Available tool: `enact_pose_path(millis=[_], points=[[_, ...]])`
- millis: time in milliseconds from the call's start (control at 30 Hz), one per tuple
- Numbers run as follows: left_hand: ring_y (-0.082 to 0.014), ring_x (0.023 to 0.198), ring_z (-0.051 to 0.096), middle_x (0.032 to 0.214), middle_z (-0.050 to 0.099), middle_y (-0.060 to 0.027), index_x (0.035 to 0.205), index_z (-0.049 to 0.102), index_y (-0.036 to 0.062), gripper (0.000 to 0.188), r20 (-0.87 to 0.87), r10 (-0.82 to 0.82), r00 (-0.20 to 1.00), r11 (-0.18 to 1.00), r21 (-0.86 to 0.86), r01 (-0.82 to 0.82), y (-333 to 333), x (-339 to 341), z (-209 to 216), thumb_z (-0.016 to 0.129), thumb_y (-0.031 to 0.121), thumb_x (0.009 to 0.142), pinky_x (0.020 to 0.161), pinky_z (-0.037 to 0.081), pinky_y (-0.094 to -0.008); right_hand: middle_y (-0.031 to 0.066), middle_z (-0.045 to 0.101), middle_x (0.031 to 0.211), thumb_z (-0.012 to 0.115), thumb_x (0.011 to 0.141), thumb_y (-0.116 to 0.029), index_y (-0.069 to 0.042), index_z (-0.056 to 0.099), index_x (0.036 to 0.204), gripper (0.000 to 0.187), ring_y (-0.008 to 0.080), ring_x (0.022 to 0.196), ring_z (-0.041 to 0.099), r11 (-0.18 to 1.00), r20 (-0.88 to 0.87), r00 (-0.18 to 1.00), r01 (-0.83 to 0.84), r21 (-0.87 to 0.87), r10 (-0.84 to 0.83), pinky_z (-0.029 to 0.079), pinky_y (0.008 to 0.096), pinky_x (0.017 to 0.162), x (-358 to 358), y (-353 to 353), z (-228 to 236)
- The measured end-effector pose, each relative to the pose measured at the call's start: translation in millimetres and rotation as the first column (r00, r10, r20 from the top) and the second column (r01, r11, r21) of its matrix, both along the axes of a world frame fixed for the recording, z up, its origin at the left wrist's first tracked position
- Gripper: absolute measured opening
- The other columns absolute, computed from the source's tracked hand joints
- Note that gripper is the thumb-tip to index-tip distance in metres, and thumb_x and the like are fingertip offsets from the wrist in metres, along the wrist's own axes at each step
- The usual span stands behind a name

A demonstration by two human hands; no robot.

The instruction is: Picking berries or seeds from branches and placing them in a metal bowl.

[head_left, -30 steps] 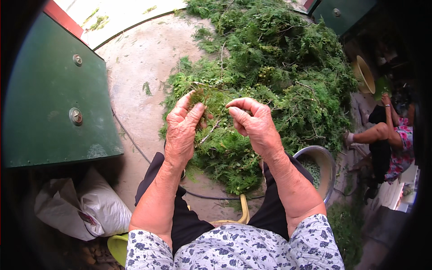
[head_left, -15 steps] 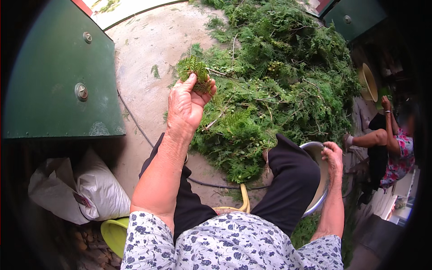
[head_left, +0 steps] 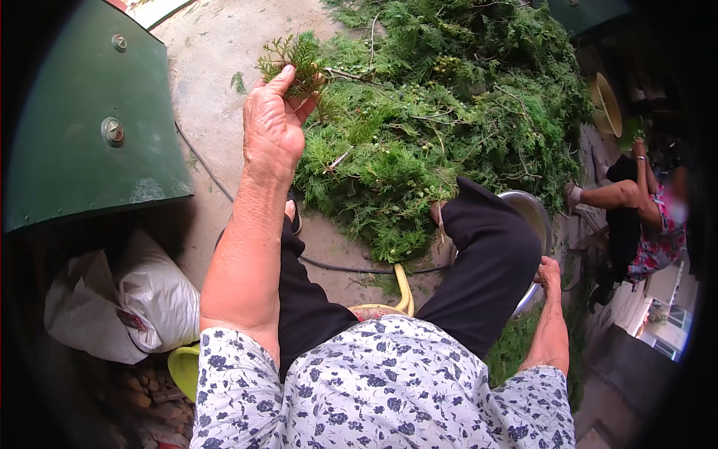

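Note:
My left hand is raised in front of me, thumb and fingers pinching a small green conifer sprig. Below and beyond it spreads a big heap of cut conifer branches. Over on the right, my right hand is down at the rim of a metal basin. Its fingers are curled, and what they hold, if anything, is hidden. My right knee covers part of the basin, so its contents do not show.
Green metal panels stand at the left, above white sacks and a yellow-green basin. A dark hose crosses the concrete. At the right, a person in a flowered top sits near a tan basin.
My left hand has moved forward and left with the sprig. My right hand has dropped lower beside the metal basin. The whole view has shifted slightly.

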State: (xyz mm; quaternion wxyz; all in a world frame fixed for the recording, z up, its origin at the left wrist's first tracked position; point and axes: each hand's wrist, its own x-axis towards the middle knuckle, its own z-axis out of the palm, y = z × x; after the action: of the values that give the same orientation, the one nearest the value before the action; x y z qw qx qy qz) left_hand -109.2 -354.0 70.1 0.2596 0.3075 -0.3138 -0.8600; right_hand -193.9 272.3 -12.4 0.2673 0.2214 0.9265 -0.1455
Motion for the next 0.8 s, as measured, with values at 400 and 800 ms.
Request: enact_pose_path(millis=[400, 800], points=[[-0.025, 0.082, 0.064, 0.092, 0.061, -0.0084, 0.101, 0.048, 0.0052, 0.015, 0.016, -0.017, 1.0, 1.0, -0.011, 0.017, 20, 5, 7, 0.054, 0.007, 0.087, 0.07, 0.053, -0.0435, 0.0071, 0.062, 0.095, 0.06, 0.083, -0.008, 0.0, 0.058, 0.109, 0.028, 0.0122, 0.082, 0.059, 0.535, -0.614, 0.723, -0.671, -0.513, 0.317, 0.047, 0.0231, 0.074, 12, -324, 120], [-0.024, 0.098, 0.058, 0.104, 0.058, -0.0091, 0.109, 0.045, 0.0057, 0.025, 0.101, 0.054, 0.993, 0.997, -0.068, -0.047, 18, 17, -7, 0.055, 0.011, 0.086, 0.082, 0.046, -0.0431, 0.0013, 0.06, 0.074, 0.062, 0.084, -0.014, 0.001, 0.059, 0.101, 0.023, 0.0077, 0.061, 0.054, 0.173, -0.072, 0.984, -0.1, -0.98, 0.162, 0.043, 0.0206, 0.053, 69, -480, 81]])
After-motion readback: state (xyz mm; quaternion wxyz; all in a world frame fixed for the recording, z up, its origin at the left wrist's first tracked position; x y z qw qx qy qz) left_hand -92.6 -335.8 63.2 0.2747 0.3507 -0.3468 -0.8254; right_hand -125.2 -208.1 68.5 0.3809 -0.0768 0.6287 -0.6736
